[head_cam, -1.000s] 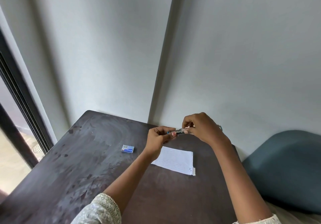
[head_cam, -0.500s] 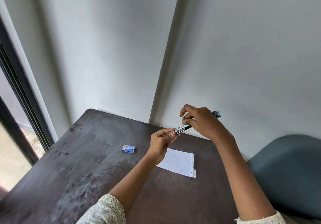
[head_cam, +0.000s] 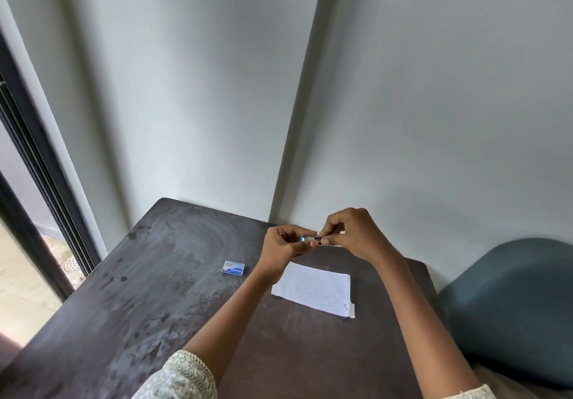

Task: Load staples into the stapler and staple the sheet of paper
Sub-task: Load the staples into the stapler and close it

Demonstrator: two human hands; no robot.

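Both hands hold a small stapler [head_cam: 311, 238] above a dark table [head_cam: 155, 290], left hand [head_cam: 280, 248] and right hand [head_cam: 352, 233] fingers closed around it. Paper [head_cam: 313, 288] lies beneath; a staple box [head_cam: 234, 268] sits left.

Small stapler [head_cam: 311, 238] held level above white paper [head_cam: 313, 288].

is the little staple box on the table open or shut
Shut, as far as it shows. The staple box lies flat on the table, its blue face whole, with no flap or drawer sticking out. It lies apart from both hands.
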